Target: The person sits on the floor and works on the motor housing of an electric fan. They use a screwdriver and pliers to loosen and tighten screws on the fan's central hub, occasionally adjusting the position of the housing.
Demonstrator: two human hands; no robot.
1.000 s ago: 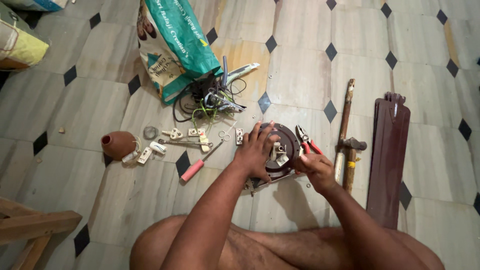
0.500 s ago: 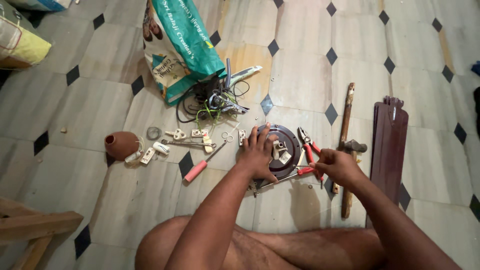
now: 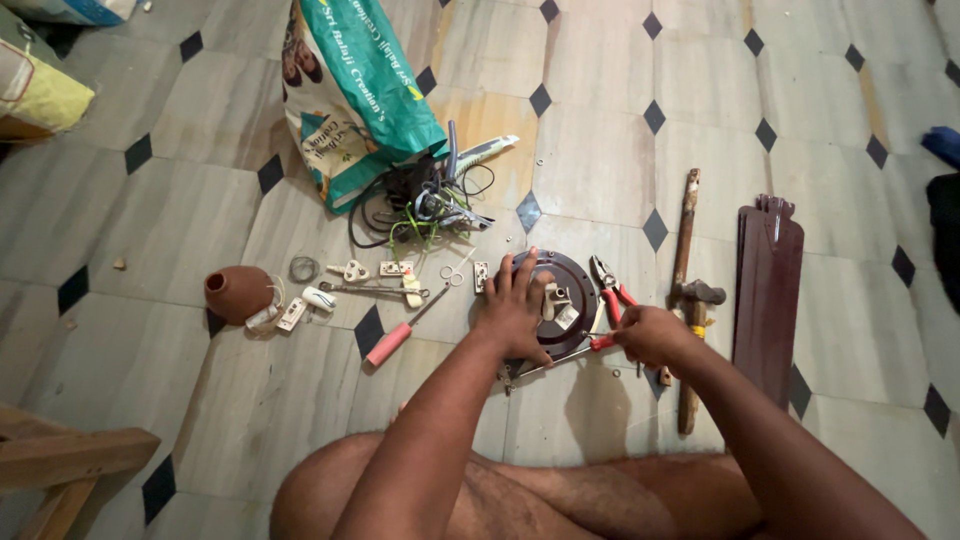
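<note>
A dark round fan motor (image 3: 578,272) lies on the tiled floor in front of my legs. My left hand (image 3: 515,308) rests flat on its left half, fingers spread. My right hand (image 3: 650,335) is just right of the motor, closed on a red-handled screwdriver (image 3: 560,359). The screwdriver's thin shaft runs down-left along the motor's near edge. Red-handled pliers (image 3: 607,285) lie against the motor's right rim, just above my right hand.
A hammer (image 3: 694,294), a long wooden stick (image 3: 686,225) and a brown fan blade (image 3: 766,290) lie to the right. On the left are a pink-handled screwdriver (image 3: 390,343), small white switch parts (image 3: 352,271), a clay pot (image 3: 236,292), tangled wires (image 3: 425,205) and a green sack (image 3: 352,95).
My right hand swung out to the right, then came back a little toward the motor with the screwdriver. My left hand stayed on the motor.
</note>
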